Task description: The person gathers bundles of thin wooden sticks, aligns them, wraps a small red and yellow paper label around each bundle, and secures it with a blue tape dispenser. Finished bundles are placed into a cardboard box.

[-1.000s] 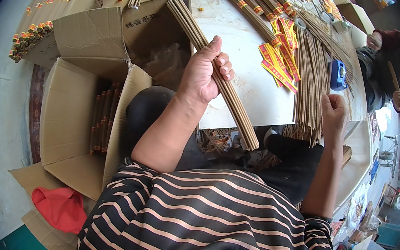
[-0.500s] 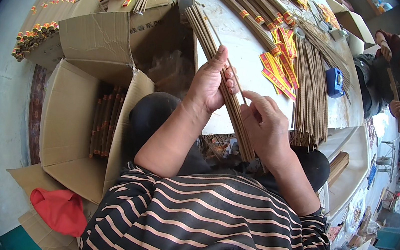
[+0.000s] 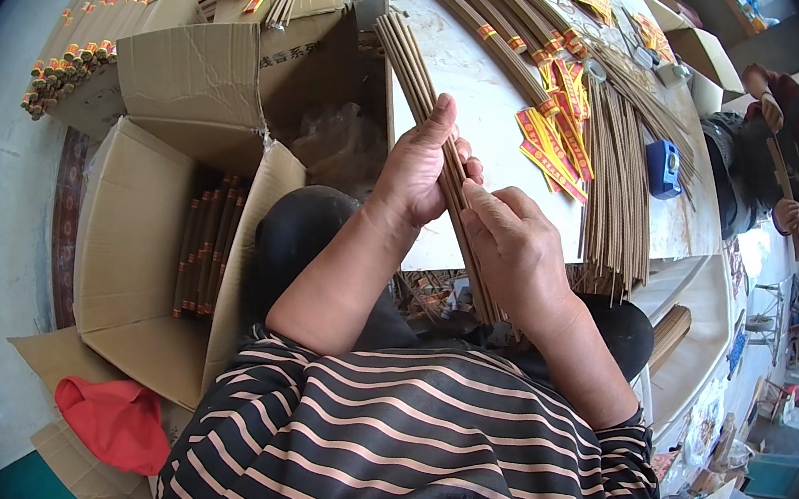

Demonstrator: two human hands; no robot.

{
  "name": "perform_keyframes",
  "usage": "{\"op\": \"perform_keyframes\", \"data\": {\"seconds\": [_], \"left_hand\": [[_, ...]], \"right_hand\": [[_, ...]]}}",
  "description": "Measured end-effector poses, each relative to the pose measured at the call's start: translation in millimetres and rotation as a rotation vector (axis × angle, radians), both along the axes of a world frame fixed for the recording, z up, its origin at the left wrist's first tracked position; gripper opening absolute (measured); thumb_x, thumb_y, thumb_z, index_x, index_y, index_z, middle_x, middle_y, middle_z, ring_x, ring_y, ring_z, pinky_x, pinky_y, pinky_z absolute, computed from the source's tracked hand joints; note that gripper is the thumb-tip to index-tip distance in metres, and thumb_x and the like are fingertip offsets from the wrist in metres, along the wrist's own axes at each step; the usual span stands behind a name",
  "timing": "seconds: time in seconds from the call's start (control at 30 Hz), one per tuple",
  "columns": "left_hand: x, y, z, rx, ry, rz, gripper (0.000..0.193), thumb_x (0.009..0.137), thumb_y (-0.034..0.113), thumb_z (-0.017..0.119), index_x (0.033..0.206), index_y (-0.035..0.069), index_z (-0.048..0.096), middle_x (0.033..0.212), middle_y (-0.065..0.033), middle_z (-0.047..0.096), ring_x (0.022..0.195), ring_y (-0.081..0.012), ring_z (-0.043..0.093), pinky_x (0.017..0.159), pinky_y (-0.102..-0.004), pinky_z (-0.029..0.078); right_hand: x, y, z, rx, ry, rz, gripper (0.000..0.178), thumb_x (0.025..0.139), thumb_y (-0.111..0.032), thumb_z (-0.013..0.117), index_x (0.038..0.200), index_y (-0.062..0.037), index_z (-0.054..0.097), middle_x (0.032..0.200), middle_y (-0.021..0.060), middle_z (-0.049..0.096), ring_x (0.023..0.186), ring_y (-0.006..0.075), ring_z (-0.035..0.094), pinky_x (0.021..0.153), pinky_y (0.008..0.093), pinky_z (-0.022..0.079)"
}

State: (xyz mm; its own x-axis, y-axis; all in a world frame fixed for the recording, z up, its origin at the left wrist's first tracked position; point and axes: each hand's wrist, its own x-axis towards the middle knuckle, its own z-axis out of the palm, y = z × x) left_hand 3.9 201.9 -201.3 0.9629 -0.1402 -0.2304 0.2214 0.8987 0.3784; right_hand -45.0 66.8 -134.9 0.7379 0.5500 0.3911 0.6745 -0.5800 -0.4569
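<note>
My left hand (image 3: 415, 173) is closed round a slim bundle of brown incense sticks (image 3: 407, 57), thumb laid along it. The bundle slants from upper left, over the table's edge, down toward my lap. My right hand (image 3: 516, 245) is closed at the bundle just below my left fingers, its thumb and fingertips pressed against the sticks; exactly how many it grips is hidden. To the right, a pile of loose incense sticks (image 3: 618, 203) lies on the white table (image 3: 426, 238). Red and yellow paper labels (image 3: 556, 149) lie beside that pile.
Banded incense bundles (image 3: 493, 40) lie at the table's far side. A blue box-shaped object (image 3: 664, 169) stands on the right. Left of me, an open cardboard box (image 3: 127, 214) holds banded bundles (image 3: 208, 250); more bundles (image 3: 110, 35) are stacked beyond. Another person (image 3: 786, 149) is at far right.
My right hand has moved slightly up and left, closer to my left fingers. The single stick that stood apart from the bundle now lies against it. My left hand has kept its hold.
</note>
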Motion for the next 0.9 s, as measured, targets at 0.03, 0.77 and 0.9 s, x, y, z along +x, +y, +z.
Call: {"op": "perform_keyframes", "data": {"seconds": [0.03, 0.77, 0.9], "left_hand": [[0.2, 0.3, -0.6, -0.018, -0.006, -0.013, 0.040, 0.078, 0.047, 0.062, 0.073, 0.012, 0.045, 0.058, -0.0035, 0.047, 0.051, -0.0201, 0.054, 0.050, -0.0350, 0.049], [-1.4, -1.0, -0.6, 0.018, 0.062, -0.015, 0.031, 0.078, 0.034, 0.068, 0.073, 0.011, 0.048, 0.057, -0.0024, 0.048, 0.048, -0.0164, 0.050, 0.047, -0.0306, 0.045], [-4.2, 0.0, 11.6, 0.046, 0.075, 0.046, 0.033, 0.078, 0.036, 0.069, 0.071, 0.014, 0.045, 0.055, 0.0015, 0.043, 0.047, -0.0114, 0.045, 0.043, -0.0243, 0.038]], "right_hand": [[0.1, -0.1, -0.2, 0.002, 0.012, 0.002, 0.026, 0.075, -0.006, 0.062, 0.100, 0.0001, 0.060, 0.074, 0.0130, 0.057, 0.069, 0.0289, 0.058, 0.061, 0.0365, 0.049], [7.0, -6.7, -25.2, 0.173, 0.319, -0.006, 0.023, 0.081, -0.007, 0.062, 0.103, -0.0016, 0.062, 0.083, 0.0132, 0.058, 0.070, 0.0224, 0.058, 0.062, 0.0295, 0.047], [1.7, -8.8, -21.2, 0.197, 0.430, -0.129, 0.039, 0.080, -0.019, 0.067, 0.109, 0.0034, 0.053, 0.088, 0.0119, 0.057, 0.077, 0.0183, 0.056, 0.068, 0.0289, 0.047]]}}
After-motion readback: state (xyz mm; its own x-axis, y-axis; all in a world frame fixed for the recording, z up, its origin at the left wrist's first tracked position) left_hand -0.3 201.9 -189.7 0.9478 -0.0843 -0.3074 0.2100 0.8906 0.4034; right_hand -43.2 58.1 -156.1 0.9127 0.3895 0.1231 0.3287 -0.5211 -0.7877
